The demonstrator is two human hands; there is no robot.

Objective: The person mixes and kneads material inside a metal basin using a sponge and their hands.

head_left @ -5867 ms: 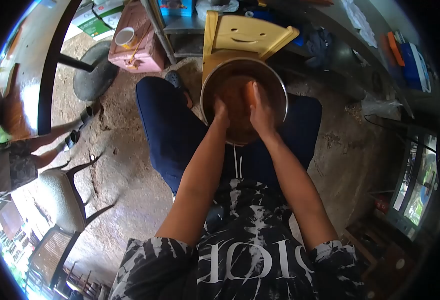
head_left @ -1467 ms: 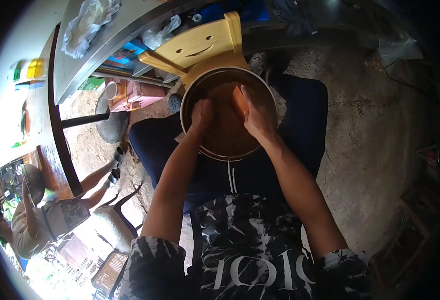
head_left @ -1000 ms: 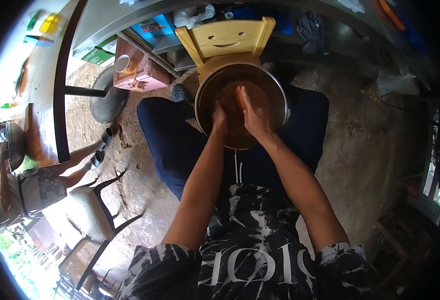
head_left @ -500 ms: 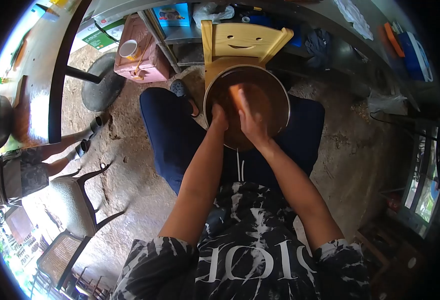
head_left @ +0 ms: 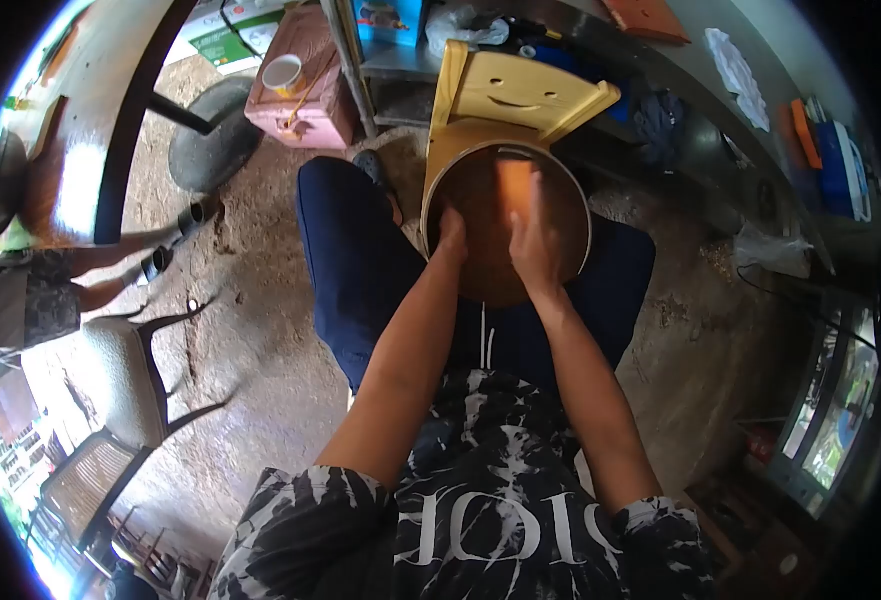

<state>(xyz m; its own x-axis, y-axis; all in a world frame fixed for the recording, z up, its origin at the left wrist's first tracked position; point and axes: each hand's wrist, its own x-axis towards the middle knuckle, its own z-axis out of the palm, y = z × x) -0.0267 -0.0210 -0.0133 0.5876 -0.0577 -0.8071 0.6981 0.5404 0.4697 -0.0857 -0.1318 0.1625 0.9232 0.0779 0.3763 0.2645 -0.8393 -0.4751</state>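
Note:
A deep, round, light-rimmed pot point(head_left: 588, 205) with a brown inside rests tilted between my knees, against a small wooden chair point(head_left: 520, 90) with a smiling face cut in its back. My right hand point(head_left: 536, 248) reaches into the pot and grips an orange rectangular block point(head_left: 513, 185), smeared by motion; whether it is a sponge or something harder I cannot tell. My left hand point(head_left: 450, 235) is also inside, close to the left wall. Its fingers are mostly hidden in shade, so their pose does not show.
To the left stand a pink box point(head_left: 305, 95) carrying a white cup point(head_left: 283, 74), a table point(head_left: 80, 180) and a padded chair point(head_left: 125, 380). Another person's legs point(head_left: 110, 280) show beside the table. A metal shelf point(head_left: 400, 75) with bags runs behind the wooden chair.
The view has shifted, so pot and chair appear farther right. Within the pot, my right hand and the orange block have moved slightly right. My left hand stays near the left wall.

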